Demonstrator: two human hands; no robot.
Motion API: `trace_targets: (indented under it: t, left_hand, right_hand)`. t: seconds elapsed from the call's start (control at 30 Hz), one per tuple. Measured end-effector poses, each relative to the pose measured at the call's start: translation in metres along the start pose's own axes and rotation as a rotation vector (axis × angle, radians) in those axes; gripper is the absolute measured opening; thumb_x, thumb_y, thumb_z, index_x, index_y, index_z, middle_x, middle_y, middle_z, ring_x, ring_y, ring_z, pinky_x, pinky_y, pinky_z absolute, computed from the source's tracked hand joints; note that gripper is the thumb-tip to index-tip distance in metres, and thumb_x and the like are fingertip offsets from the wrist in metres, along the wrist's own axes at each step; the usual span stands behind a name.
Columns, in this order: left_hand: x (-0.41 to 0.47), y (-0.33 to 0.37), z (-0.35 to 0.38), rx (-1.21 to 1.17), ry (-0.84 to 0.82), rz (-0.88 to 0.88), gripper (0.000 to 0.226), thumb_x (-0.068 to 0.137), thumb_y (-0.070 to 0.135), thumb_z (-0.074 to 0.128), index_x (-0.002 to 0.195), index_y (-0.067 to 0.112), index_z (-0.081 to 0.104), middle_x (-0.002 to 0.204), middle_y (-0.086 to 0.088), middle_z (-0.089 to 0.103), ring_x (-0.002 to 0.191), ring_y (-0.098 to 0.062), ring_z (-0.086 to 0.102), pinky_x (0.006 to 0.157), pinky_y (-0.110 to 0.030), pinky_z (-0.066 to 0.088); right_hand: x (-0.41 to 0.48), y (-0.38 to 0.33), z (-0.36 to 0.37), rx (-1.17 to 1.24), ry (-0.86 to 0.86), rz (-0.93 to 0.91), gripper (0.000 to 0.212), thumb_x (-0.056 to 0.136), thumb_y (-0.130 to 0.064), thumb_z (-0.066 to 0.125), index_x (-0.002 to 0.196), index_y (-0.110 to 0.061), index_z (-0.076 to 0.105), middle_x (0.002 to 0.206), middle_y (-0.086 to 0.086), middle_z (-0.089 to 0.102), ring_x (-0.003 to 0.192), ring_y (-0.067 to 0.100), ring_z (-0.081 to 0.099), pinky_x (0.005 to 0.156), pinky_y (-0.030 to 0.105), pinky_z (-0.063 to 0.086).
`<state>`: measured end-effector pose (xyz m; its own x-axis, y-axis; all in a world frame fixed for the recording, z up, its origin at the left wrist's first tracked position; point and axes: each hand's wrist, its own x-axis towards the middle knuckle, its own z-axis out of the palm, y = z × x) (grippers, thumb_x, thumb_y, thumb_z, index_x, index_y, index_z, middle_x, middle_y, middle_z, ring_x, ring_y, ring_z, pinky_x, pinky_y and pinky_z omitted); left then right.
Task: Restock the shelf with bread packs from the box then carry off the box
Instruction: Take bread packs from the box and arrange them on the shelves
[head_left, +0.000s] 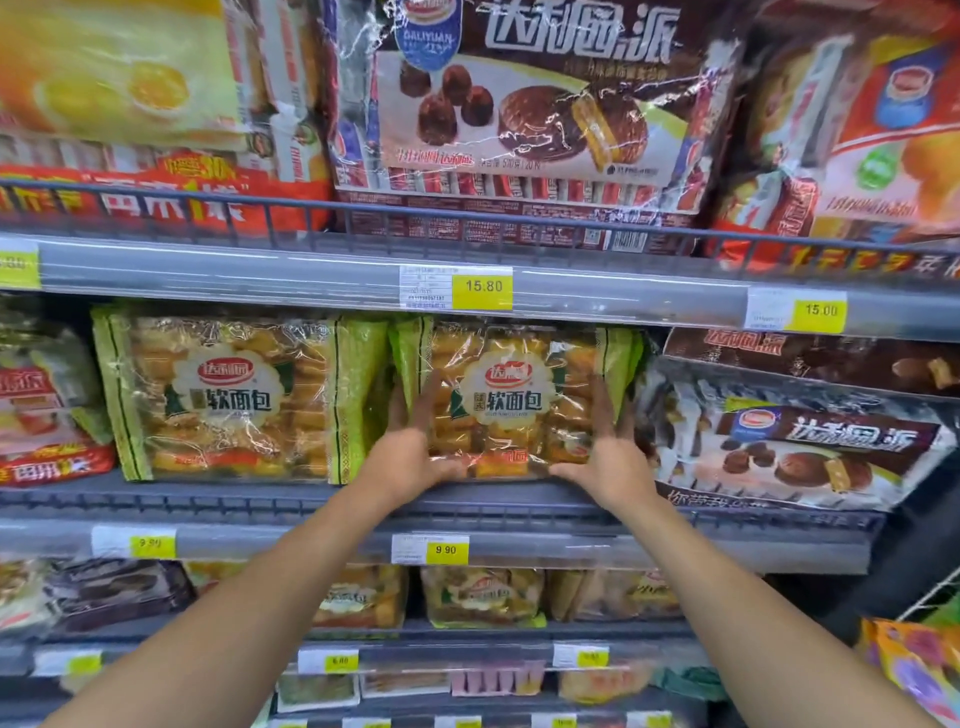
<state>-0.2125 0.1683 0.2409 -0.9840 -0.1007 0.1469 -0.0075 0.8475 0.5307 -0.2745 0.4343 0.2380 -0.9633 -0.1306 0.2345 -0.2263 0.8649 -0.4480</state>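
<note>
A green-edged clear bread pack stands upright on the middle shelf, right of a matching bread pack. My left hand grips its lower left side, fingers up along the front. On its lower right side my right hand holds it the same way. The box is out of sight.
Chocolate pie bags lie stacked to the right, red packs to the left. The upper shelf rail with price tags hangs just above the pack. More bread packs sit on the lower shelf.
</note>
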Motion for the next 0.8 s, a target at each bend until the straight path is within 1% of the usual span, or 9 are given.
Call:
trace_targets:
  t: [0.03, 0.1, 0.17, 0.27, 0.37, 0.47, 0.53, 0.63, 0.8]
  left_hand:
    - [0.001, 0.001, 0.0, 0.007, -0.024, 0.003, 0.132, 0.078, 0.043, 0.082, 0.142, 0.055, -0.034, 0.16, -0.032, 0.015, 0.098, -0.034, 0.072, 0.091, -0.044, 0.057]
    - [0.005, 0.003, 0.001, -0.006, -0.014, -0.01, 0.136, 0.074, 0.04, 0.085, 0.139, 0.061, -0.033, 0.164, -0.02, -0.015, 0.117, -0.037, 0.064, 0.097, -0.046, 0.055]
    - [0.012, 0.002, 0.005, -0.014, 0.023, -0.024, 0.138, 0.073, 0.034, 0.088, 0.137, 0.065, -0.031, 0.163, -0.011, -0.025, 0.128, -0.039, 0.056, 0.097, -0.045, 0.053]
    - [0.021, 0.001, 0.009, -0.036, 0.046, -0.032, 0.137, 0.075, 0.028, 0.087, 0.14, 0.064, -0.028, 0.164, -0.008, -0.025, 0.14, -0.041, 0.041, 0.103, -0.05, 0.048]
    - [0.03, 0.002, 0.011, -0.043, 0.036, -0.064, 0.134, 0.078, 0.025, 0.085, 0.14, 0.064, -0.027, 0.163, -0.004, -0.027, 0.147, -0.039, 0.029, 0.109, -0.054, 0.041]
    - [0.04, 0.004, 0.013, -0.007, 0.045, -0.115, 0.138, 0.078, 0.018, 0.084, 0.136, 0.065, -0.032, 0.163, -0.005, -0.027, 0.14, -0.039, 0.043, 0.099, -0.05, 0.052]
    - [0.045, 0.005, 0.015, -0.004, 0.068, -0.118, 0.14, 0.079, 0.011, 0.083, 0.134, 0.067, -0.033, 0.164, -0.007, -0.024, 0.134, -0.037, 0.05, 0.094, -0.048, 0.055]
    - [0.049, 0.004, 0.018, 0.007, 0.085, -0.126, 0.14, 0.081, 0.003, 0.08, 0.133, 0.069, -0.032, 0.165, -0.007, -0.022, 0.134, -0.037, 0.05, 0.092, -0.047, 0.054]
    - [0.053, 0.003, 0.021, 0.019, 0.091, -0.126, 0.132, 0.082, 0.019, 0.081, 0.137, 0.066, -0.03, 0.165, -0.008, -0.02, 0.138, -0.039, 0.045, 0.101, -0.054, 0.048]
  right_hand:
    - [0.004, 0.0, 0.002, 0.017, 0.014, 0.006, 0.141, 0.066, -0.046, 0.089, 0.14, -0.06, -0.03, 0.165, 0.016, -0.013, 0.094, 0.041, 0.071, 0.08, 0.048, 0.061]
    - [0.011, 0.001, 0.006, 0.03, 0.029, 0.005, 0.14, 0.065, -0.045, 0.09, 0.143, -0.06, -0.026, 0.166, 0.015, -0.01, 0.108, 0.044, 0.066, 0.082, 0.047, 0.06]
    - [0.016, 0.0, 0.009, 0.018, 0.036, -0.01, 0.14, 0.064, -0.047, 0.09, 0.147, -0.055, -0.023, 0.166, 0.017, -0.006, 0.122, 0.044, 0.058, 0.086, 0.046, 0.057]
    - [0.024, 0.0, 0.012, 0.002, 0.028, -0.013, 0.139, 0.065, -0.047, 0.089, 0.148, -0.054, -0.022, 0.165, 0.019, -0.003, 0.13, 0.044, 0.051, 0.091, 0.046, 0.054]
    - [0.031, 0.0, 0.014, -0.002, 0.019, -0.012, 0.137, 0.067, -0.044, 0.088, 0.146, -0.057, -0.022, 0.166, 0.017, -0.005, 0.128, 0.041, 0.055, 0.091, 0.043, 0.054]
    - [0.038, -0.002, 0.014, 0.002, -0.009, 0.006, 0.136, 0.07, -0.037, 0.088, 0.147, -0.055, -0.022, 0.166, 0.015, -0.009, 0.119, 0.036, 0.062, 0.082, 0.036, 0.055]
    - [0.044, -0.003, 0.015, -0.003, -0.01, 0.009, 0.135, 0.072, -0.036, 0.088, 0.147, -0.055, -0.022, 0.166, 0.014, -0.01, 0.121, 0.036, 0.061, 0.083, 0.038, 0.056]
    - [0.05, -0.001, 0.019, -0.009, -0.002, 0.016, 0.133, 0.073, -0.037, 0.086, 0.146, -0.056, -0.023, 0.166, 0.014, -0.01, 0.124, 0.037, 0.059, 0.088, 0.042, 0.056]
    - [0.054, 0.001, 0.025, 0.007, 0.016, 0.008, 0.132, 0.074, -0.037, 0.086, 0.145, -0.058, -0.023, 0.166, 0.014, -0.008, 0.128, 0.038, 0.055, 0.091, 0.046, 0.054]
